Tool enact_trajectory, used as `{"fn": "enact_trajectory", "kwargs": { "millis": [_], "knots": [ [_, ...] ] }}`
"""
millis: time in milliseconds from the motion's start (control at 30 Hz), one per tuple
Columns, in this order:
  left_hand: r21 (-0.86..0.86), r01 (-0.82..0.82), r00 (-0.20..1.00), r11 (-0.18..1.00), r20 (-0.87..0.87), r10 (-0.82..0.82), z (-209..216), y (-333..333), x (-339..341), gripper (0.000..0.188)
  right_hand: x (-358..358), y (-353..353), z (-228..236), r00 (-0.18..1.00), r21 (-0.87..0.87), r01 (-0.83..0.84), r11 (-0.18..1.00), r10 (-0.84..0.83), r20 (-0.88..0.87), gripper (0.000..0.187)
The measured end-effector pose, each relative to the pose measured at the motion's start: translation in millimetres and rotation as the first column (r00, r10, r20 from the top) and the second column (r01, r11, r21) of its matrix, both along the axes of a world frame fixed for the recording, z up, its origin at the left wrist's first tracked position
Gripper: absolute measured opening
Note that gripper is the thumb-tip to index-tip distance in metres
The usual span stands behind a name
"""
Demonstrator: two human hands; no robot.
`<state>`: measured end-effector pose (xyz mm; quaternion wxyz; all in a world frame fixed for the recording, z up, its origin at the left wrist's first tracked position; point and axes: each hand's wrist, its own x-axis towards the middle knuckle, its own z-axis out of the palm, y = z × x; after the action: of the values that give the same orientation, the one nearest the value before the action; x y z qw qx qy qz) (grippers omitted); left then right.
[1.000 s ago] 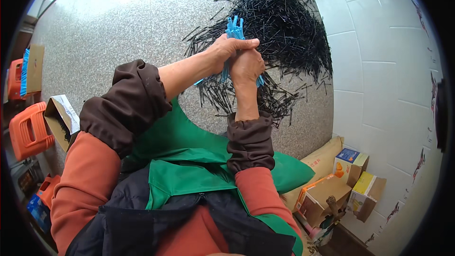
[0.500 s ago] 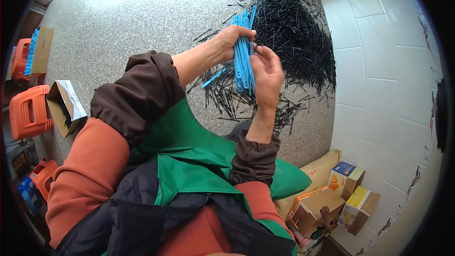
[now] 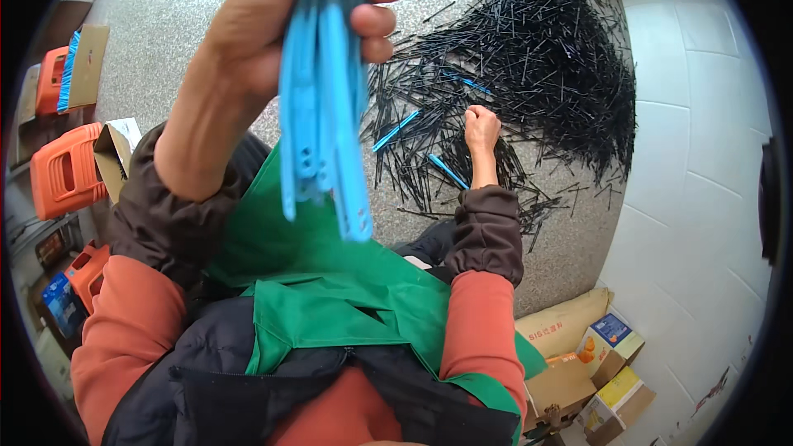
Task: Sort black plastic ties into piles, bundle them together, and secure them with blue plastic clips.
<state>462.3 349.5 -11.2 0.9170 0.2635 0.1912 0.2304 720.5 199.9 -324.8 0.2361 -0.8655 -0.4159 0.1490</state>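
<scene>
My left hand (image 3: pixel 248 25) is raised close to the camera, its fingers wrapped round a bundle of blue plastic strips (image 3: pixel 318 107). The strips hang down and have small holes at their lower ends. My right hand (image 3: pixel 482 128) is closed, low over the near side of a large heap of thin black plastic sticks (image 3: pixel 537 58); whatever it may hold is hidden. Several loose blue strips lie among the black sticks: one blue strip (image 3: pixel 448 171) beside my right wrist, another blue strip (image 3: pixel 396 131) left of the hand, and a partly covered one (image 3: pixel 471 84) farther back.
Speckled floor (image 3: pixel 165 58) surrounds the heap, and a white tiled wall (image 3: pixel 686 140) borders it on the right. Orange plastic stools (image 3: pixel 66 172) and cardboard boxes (image 3: pixel 89 66) stand at the left. A sack (image 3: pixel 566 322) and small cartons (image 3: pixel 610 339) are at the lower right.
My left hand has lifted the blue bundle up and toward the camera. My right hand has left the bundle and dropped to the black sticks. More loose blue strips now show on the sticks.
</scene>
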Motion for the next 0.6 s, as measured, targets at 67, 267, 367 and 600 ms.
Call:
{"fn": "enact_trajectory", "kwargs": {
  "millis": [67, 267, 367, 600],
  "knots": [
    [0.429, 0.397, 0.412, 0.811, 0.707, -0.575, -59.3, 50.9, 18.9, 0.025, 7.7, 27.7, -26.4, 0.985, -0.01, -0.145, 0.989, 0.146, 0.094, 0.017],
    [0.114, -0.071, 0.988, 0.991, -0.128, 0.085, -1.6, -7.5, 10.0, 0.036, 36.0, 62.1, -74.5, 0.912, -0.223, -0.123, 0.967, 0.199, 0.358, 0.012],
    [0.099, -0.021, 0.99, 0.995, -0.136, 0.034, -2.9, -4.1, 11.3, 0.038, 43.0, 64.7, -85.6, 0.711, -0.299, -0.362, 0.883, 0.469, 0.524, 0.01],
    [-0.034, -0.022, 0.999, 0.999, -0.038, 0.021, -4.2, -14.2, 15.7, 0.039, 83.5, 39.4, -47.0, 0.696, -0.311, -0.322, 0.894, 0.446, 0.563, 0.016]
  ]
}}
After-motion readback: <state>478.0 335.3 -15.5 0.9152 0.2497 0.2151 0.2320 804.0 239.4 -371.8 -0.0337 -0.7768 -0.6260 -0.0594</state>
